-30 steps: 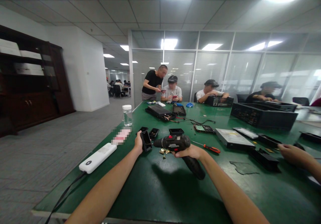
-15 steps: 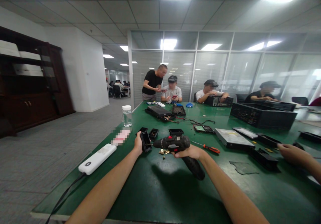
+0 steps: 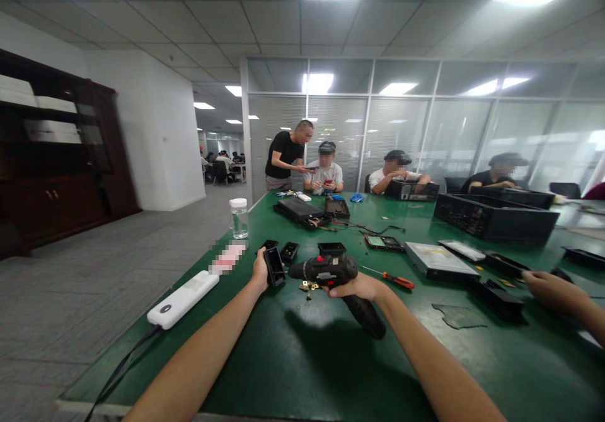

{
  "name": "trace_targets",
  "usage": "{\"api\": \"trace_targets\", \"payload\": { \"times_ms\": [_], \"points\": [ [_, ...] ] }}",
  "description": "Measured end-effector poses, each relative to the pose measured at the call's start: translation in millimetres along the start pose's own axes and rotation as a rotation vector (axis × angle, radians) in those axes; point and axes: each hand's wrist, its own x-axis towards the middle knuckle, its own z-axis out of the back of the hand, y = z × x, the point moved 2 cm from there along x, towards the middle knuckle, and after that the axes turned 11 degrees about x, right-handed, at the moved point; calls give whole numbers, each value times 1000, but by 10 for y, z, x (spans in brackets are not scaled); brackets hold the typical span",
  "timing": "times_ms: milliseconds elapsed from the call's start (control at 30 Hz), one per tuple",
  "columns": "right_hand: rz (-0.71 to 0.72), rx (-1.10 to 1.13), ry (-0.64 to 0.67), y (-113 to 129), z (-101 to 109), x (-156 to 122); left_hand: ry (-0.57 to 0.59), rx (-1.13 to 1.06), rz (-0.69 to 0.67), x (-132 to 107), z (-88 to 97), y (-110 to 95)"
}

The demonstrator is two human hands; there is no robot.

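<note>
I see both arms stretched forward: left hand (image 3: 260,269) grips a small black case (image 3: 275,266) upright; right hand (image 3: 360,285) wraps the drill (image 3: 331,272).

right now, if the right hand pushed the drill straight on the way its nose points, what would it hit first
Most likely the small black part held upright in the left hand; the drill in the right hand points left at it, though depth is unclear.

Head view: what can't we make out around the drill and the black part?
- Drill bit tip: too small, lost against the black part.
- Right hand fingers: hidden behind the drill body.
- Small brass pieces: too small to identify.
- Pink item: blurred out.
- Neighbour's hand: arm cut off by the right edge.
</note>
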Motion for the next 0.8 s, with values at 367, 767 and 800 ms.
{"api": "trace_targets", "payload": {
  "times_ms": [367,767,800],
  "points": [
    [23,4,17,24,-10,1,13,1,-3,17,3,10],
    [30,-42,25,-32,21,0,-2,15,-29,27,19,15],
    [27,-40,23,-29,19,0,2,15,-26,26,18,16]
  ]
}}
